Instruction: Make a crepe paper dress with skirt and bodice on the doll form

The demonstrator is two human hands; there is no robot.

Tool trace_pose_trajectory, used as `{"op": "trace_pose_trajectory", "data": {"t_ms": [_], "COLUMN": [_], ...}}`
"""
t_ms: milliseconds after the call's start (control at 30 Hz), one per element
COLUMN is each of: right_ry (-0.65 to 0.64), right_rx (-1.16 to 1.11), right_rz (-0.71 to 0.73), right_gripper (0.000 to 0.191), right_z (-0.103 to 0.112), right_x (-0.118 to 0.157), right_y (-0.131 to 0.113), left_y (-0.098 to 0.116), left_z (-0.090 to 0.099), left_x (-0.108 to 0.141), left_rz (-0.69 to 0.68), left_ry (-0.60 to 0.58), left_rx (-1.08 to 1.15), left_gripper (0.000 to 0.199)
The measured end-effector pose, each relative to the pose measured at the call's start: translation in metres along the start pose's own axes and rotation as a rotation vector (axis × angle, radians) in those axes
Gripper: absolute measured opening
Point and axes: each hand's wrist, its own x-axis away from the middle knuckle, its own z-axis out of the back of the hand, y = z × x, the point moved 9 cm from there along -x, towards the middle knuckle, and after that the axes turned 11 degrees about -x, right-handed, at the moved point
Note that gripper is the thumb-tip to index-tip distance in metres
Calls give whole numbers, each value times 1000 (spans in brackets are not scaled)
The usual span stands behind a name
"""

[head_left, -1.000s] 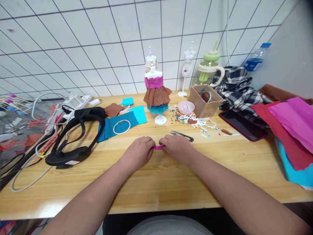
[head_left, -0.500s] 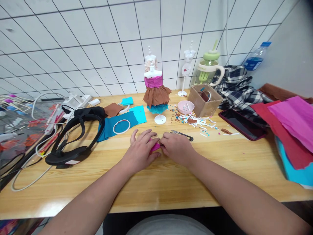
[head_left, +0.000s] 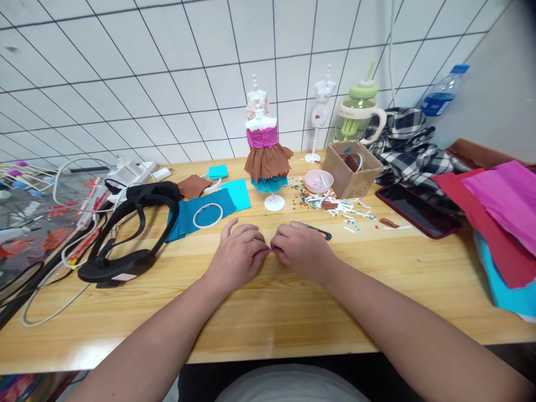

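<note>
My left hand (head_left: 239, 254) and my right hand (head_left: 302, 247) meet over the table, both pinching a small piece of pink paper (head_left: 270, 250). Only a sliver of the paper shows between the fingertips; the fingers hide the rest. Partly behind my right hand lies a pair of small scissors or snips with a black handle (head_left: 321, 231). Beyond the hands stands a white mini dress form (head_left: 274, 203) wearing a pink bodice (head_left: 262, 137), a brown ruffled skirt (head_left: 268, 162) and a teal fringe (head_left: 270, 185).
Left: a black headset (head_left: 142, 262), teal paper (head_left: 184, 223) and a roll of tape (head_left: 208, 216). Right: paper scraps (head_left: 341, 207), a pink bowl (head_left: 319, 181), a cardboard box (head_left: 355, 177), a phone (head_left: 416, 211) and coloured sheets (head_left: 494, 223). Behind: a bare dress form (head_left: 320, 114) and a green-lidded jug (head_left: 360, 111).
My left fingers have closed from lying spread over the pink paper into a pinch. Less of the paper shows now. My right hand has shifted slightly and covers more of the cutting tool.
</note>
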Motion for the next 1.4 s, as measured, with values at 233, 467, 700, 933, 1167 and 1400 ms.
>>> {"op": "trace_pose_trajectory", "data": {"t_ms": [233,467,700,933,1167,1400], "right_ry": [73,57,261,70,341,281], "right_rx": [-358,-934,-1037,-1129,-659,-120], "right_rz": [29,-400,-520,-409,-206,162], "right_gripper": [75,51,32,57,49,18], "right_z": [4,-21,-2,-15,31,18], "right_x": [3,2,9,2,7,7], "right_y": [8,53,78,56,52,-13], "left_y": [-1,0,-9,-12,-13,1], "left_z": [4,15,17,16,15,7], "left_x": [1,3,5,3,3,3], "left_rz": [-65,-59,-18,45,59,-5], "left_ry": [28,99,106,65,43,16], "left_rx": [12,0,-4,-2,-22,20], "left_gripper": [19,18,17,21,21,19]}}
